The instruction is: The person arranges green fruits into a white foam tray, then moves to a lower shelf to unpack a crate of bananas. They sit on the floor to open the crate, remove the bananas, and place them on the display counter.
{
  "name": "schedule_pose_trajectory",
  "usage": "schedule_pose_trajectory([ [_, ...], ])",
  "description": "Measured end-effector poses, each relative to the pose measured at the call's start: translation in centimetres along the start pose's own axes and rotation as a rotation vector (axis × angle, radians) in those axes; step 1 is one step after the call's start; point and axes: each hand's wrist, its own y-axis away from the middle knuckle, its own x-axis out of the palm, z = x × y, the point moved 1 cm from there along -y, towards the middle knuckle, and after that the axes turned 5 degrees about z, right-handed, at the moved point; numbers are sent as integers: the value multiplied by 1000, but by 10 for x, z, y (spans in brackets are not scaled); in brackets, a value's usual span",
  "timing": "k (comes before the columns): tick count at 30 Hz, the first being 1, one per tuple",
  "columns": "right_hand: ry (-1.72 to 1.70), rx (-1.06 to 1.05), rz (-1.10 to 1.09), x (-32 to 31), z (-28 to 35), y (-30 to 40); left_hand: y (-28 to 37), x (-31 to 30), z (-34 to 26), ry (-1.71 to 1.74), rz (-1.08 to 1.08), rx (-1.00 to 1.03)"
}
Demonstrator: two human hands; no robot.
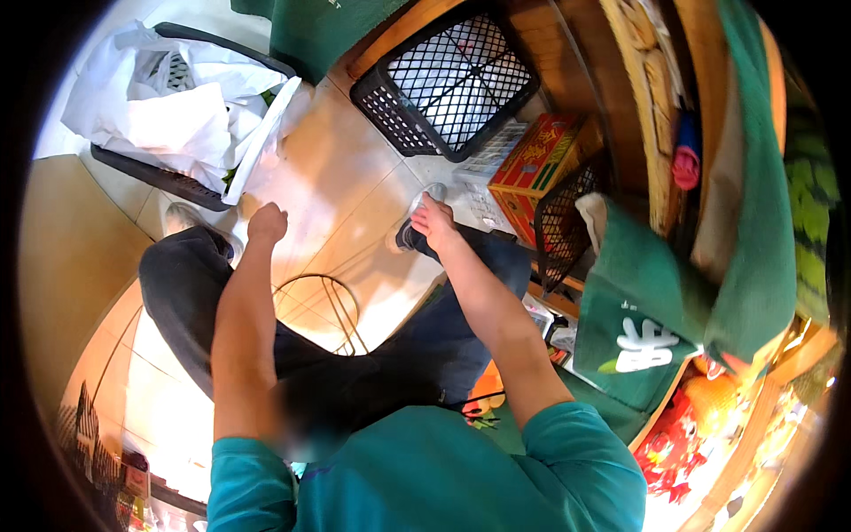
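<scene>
My left hand (268, 224) hangs over the tiled floor between my knees, curled, near the edge of a black plastic basket (159, 178) lined with white plastic bags (179, 123). Whether anything small is inside that hand cannot be told. Above my right shoe (435, 193), my right hand (433, 219) is held with its fingers partly spread and nothing seen in them. Ahead of it, a black mesh plastic crate (444, 83) stands by the wooden panelling, with white bags showing through its mesh. I sit with my legs apart.
A red and yellow cardboard box (535, 159) and another black mesh basket (565, 223) stand to the right of my right leg. Green cloth (638, 299) with white writing hangs over the wooden structure at the right. A round metal frame (317, 276) lies between my legs.
</scene>
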Motion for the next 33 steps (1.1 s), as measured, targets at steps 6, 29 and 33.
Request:
schedule_pose_trajectory([
  [6, -1077, -24, -101, -102, 79, 36, 83, -65, -91, 354, -156, 263],
  [29, -636, 34, 605, 30, 151, 7, 298, -153, -55, -83, -997, 340],
  [33, -968, -274, 535, -29, 145, 19, 307, -156, -55, -69, -1005, 280],
])
